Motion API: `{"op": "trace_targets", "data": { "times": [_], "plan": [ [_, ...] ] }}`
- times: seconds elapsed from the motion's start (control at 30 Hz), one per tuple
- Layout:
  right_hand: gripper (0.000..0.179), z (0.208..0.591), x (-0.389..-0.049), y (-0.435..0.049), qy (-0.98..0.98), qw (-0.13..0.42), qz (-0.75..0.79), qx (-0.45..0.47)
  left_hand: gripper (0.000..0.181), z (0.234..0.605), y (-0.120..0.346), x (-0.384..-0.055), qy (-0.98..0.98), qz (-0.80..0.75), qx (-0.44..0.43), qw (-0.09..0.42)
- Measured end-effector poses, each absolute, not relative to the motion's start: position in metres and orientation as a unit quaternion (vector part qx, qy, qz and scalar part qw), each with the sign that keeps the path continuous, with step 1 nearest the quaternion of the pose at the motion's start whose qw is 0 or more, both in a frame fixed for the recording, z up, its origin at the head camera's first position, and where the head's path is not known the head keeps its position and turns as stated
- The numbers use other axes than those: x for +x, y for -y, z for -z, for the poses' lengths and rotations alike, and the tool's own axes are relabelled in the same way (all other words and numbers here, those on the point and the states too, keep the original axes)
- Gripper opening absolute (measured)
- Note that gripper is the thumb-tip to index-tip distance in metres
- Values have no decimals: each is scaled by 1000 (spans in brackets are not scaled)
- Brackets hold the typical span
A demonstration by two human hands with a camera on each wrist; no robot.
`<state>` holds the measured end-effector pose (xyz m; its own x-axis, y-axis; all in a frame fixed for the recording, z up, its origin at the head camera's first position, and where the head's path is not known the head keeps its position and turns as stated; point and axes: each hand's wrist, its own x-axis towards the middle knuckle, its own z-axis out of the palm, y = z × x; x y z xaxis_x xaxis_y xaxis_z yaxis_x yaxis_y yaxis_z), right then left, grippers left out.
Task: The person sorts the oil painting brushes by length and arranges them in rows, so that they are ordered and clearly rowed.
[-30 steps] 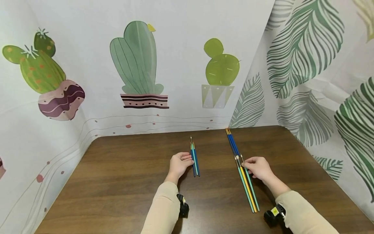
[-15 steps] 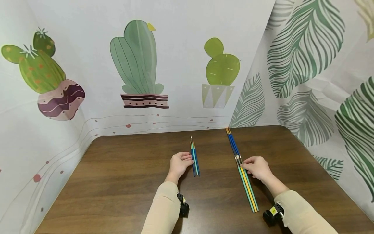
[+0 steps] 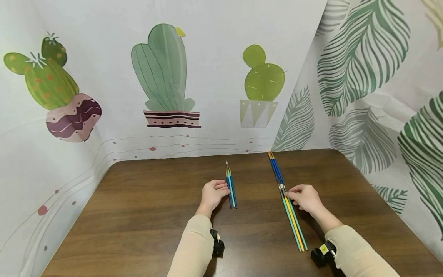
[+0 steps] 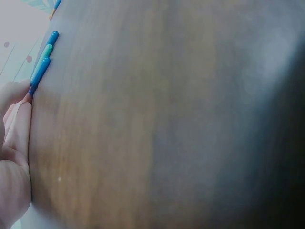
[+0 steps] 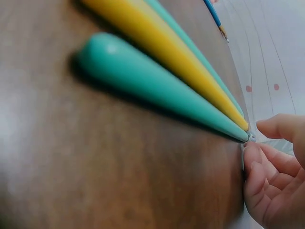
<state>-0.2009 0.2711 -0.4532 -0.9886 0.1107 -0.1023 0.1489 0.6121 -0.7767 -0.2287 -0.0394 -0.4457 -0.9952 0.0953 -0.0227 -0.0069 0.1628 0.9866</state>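
Note:
Beside a small group of three paintbrushes, two blue and one green, lies my left hand, touching the leftmost handle. In the left wrist view, the thumb rests at a blue handle. My right hand is at the metal neck of the right green paintbrush. The right wrist view shows thumb and fingertips apart on either side of that neck. A yellow paintbrush and another green paintbrush lie alongside it, pale bristles pointing away.
Blue paintbrushes lie end to end with the green and yellow row, reaching the far edge of the brown wooden table. A wall cloth printed with cacti and leaves hangs right behind the table.
The right green paintbrush has slid forward, its bristles coming level with the other two; its handle end then shifted slightly right. My right hand moved a little; the left stayed put.

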Motion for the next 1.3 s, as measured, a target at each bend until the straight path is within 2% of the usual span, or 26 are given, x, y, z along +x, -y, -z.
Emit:
{"op": "trace_targets", "data": {
  "times": [0.37, 1.0, 1.3],
  "plan": [
    [33, 449, -209, -269, -895, 7, 439, 80, 40, 481, 40, -252, -761, -648, 19, 25],
    [32, 443, -234, -232, -874, -9, 484, 45, 41, 484, 40, -251, -762, -647, 19, 27],
    [32, 443, -247, -212, -856, 10, 516, 30, 41, 475, 40, -247, -758, -652, 22, 29]
  ]
}}
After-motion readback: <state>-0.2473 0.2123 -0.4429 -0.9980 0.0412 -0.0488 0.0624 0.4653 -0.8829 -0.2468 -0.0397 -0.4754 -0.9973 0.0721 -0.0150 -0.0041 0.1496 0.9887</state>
